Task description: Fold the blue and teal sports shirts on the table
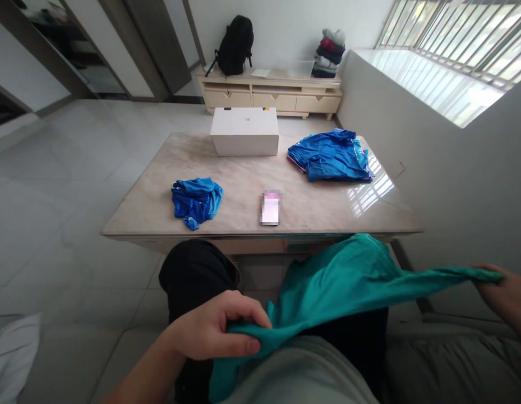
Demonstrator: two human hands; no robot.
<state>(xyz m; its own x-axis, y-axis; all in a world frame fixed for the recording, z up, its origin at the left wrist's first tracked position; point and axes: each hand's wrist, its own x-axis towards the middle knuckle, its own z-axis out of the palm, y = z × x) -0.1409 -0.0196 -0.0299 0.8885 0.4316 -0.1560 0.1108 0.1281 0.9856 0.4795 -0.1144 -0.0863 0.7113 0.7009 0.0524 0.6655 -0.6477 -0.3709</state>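
Observation:
A teal green garment lies across my lap, stretched sideways between both hands; its exact kind I cannot tell. My left hand pinches one edge of it between thumb and fingers, low in the middle of the view. Far to the right, my right hand grips the narrow, drawn-out end of the cloth. Part of the garment hangs over my knee towards the table edge, and another part drops below my left hand.
On the marble-topped table are a crumpled blue garment, a phone, a white box and a pile of blue garments. Behind it, a low cabinet bears a black backpack and folded clothes.

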